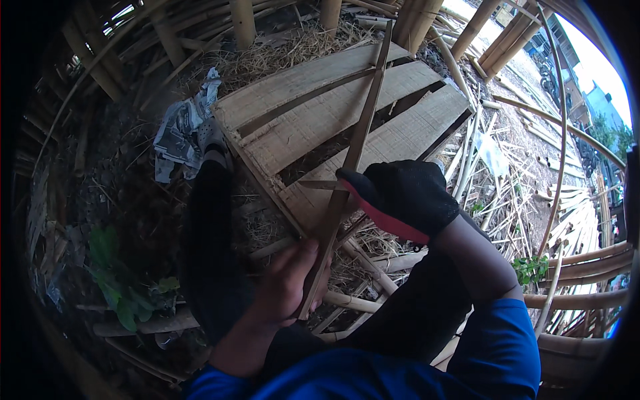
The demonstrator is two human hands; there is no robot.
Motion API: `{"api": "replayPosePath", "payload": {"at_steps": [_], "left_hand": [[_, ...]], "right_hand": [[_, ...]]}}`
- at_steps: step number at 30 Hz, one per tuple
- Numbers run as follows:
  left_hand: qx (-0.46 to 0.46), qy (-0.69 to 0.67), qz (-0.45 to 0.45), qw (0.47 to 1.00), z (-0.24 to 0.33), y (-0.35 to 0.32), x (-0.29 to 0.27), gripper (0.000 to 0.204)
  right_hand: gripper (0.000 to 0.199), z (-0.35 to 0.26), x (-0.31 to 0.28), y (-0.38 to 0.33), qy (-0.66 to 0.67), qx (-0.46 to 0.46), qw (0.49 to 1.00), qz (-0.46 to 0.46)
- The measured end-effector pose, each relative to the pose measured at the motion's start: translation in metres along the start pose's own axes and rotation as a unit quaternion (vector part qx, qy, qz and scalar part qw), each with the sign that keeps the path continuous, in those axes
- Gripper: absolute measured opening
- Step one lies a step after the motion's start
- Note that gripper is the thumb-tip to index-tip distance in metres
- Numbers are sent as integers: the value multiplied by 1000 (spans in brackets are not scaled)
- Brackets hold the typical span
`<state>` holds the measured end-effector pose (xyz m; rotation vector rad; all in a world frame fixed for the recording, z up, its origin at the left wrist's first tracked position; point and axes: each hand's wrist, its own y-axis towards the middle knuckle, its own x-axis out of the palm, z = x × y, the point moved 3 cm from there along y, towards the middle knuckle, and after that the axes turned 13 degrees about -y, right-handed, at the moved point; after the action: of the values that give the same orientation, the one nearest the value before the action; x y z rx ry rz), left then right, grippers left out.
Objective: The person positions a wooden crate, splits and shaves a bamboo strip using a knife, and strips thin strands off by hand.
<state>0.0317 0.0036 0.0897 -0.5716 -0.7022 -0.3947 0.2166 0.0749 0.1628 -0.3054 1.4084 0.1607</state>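
A long, narrow bamboo strip (363, 127) slants from my lap up across the slatted wooden bench (293, 137). My bare left hand (288, 283) is closed around its lower end. In a black and red glove, my right hand (403, 197) grips a knife, whose handle is hidden in the fist. The knife's short dark blade (319, 185) pokes out to the left, crossing the strip and seeming to touch it. Just past the hands lies the bench's near edge.
Crumpled printed paper (183, 130) lies by my foot left of the bench. Bamboo posts (242, 23) stand at the back. Cut bamboo pieces (580, 227) and shavings cover the ground on the right. Green leaves (120, 283) grow at the lower left.
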Motion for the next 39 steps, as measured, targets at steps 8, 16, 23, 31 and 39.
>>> {"api": "replayPosePath", "payload": {"at_steps": [8, 16, 23, 31, 39], "left_hand": [[39, 38, -28, 998, -9, 2, -4, 40], [61, 20, -38, 997, -20, 2, 10, 38], [55, 104, -10, 993, -37, -1, -11, 36], [45, 154, 36, 986, -27, 1, -2, 31], [72, 200, 12, 977, -20, -7, 6, 28]], "right_hand": [[24, -25, 23, -30, -12, -76, 981, 179], [25, -25, 19, -27, -39, -105, 984, 137], [31, -17, 13, -21, -46, -109, 989, 91], [30, -2, 31, -4, -22, -93, 988, 125], [34, 6, 30, 0, -52, -88, 986, 128]]}}
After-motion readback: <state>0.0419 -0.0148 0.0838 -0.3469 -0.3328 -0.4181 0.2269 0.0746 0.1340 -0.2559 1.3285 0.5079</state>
